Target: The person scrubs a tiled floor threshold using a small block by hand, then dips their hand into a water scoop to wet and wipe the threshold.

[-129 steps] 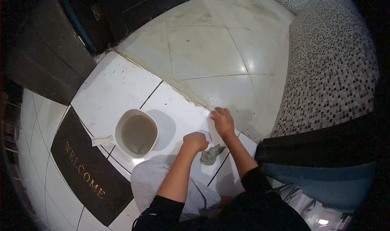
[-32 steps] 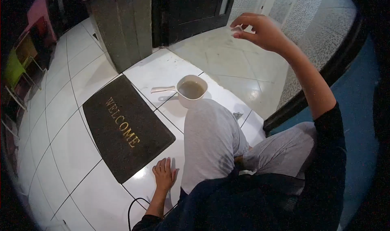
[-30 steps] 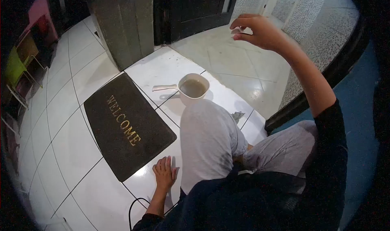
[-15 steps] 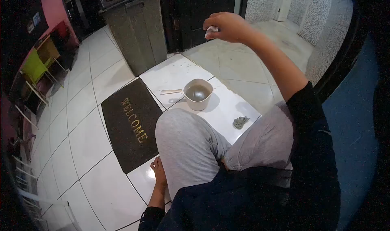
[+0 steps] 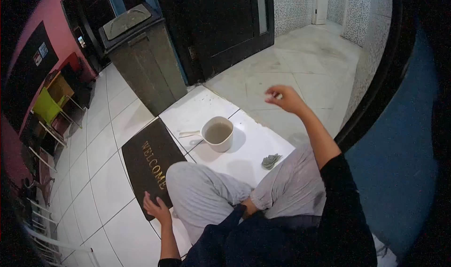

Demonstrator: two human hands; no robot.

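My right hand is raised over the beige tiles in front of my right knee. Its fingers curl together toward the thumb, with a small pale patch at the tips that is too blurred to name. My left hand is open, fingers apart, above the near corner of the dark doormat lettered WELCOME. Between knees and doorway stands a cream dipper with its handle pointing left, holding cloudy water. A crumpled grey-green cloth lies on the white tile right of it.
A tall grey wheeled bin stands behind the mat, next to a dark door. The blue wall or door panel rises close on my right. At the left are a green chair and white metal racks.
My right hand has come down from its higher position; the white piece seen in it earlier no longer shows clearly. My left hand has lifted from the floor beside my knee toward the mat.
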